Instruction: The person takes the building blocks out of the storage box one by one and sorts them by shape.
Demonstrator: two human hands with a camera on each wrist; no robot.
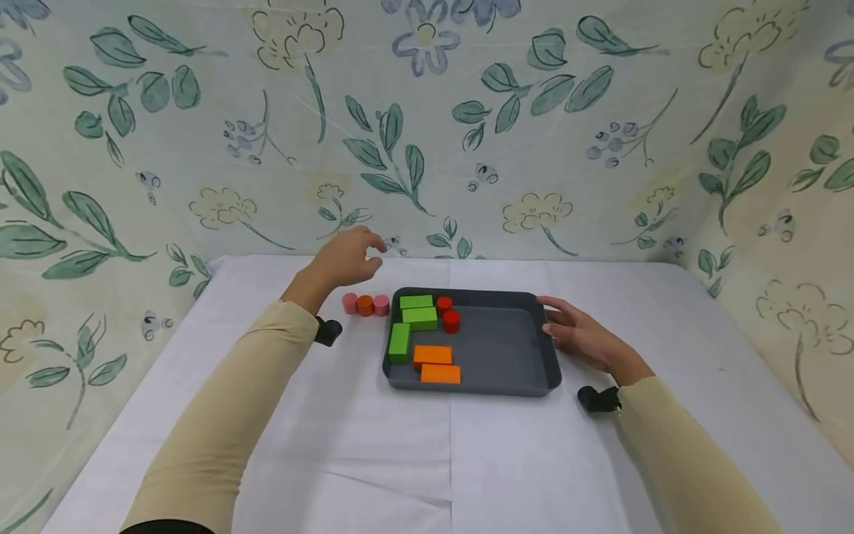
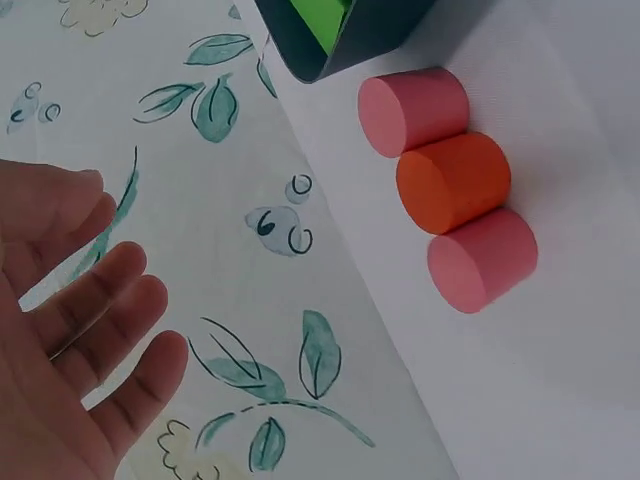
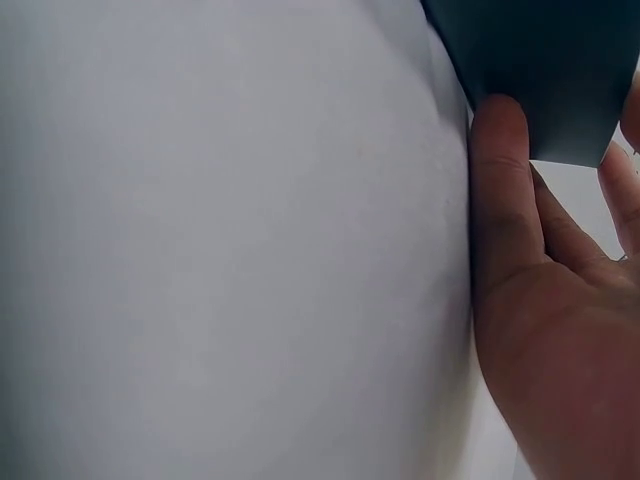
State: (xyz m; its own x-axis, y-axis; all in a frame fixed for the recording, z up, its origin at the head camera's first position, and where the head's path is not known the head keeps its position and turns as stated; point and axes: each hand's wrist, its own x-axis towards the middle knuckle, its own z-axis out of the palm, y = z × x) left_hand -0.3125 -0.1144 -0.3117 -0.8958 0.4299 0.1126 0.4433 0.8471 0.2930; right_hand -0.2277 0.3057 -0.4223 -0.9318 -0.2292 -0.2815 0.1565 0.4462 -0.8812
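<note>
My left hand [image 1: 348, 256] is raised over the back left of the table, holding nothing, its fingers loosely bent and spread in the left wrist view. Near it on the cloth stand two pink cylinders [image 2: 482, 262] with an orange cylinder [image 2: 455, 183] between them, in a touching row. To their right lies a dark grey tray [image 1: 500, 348]. It holds three green blocks [image 1: 419, 319], two orange blocks [image 1: 432, 356] and two red cylinders [image 1: 451, 321]. My right hand [image 1: 587, 340] touches the tray's right side, its fingers extended along the rim and outer wall.
A white cloth [image 1: 373, 460] with fold creases covers the table. Behind it rises a curtain [image 1: 427, 148] with a leaf and flower print. Black straps with small cameras [image 1: 328, 331] sit on both wrists.
</note>
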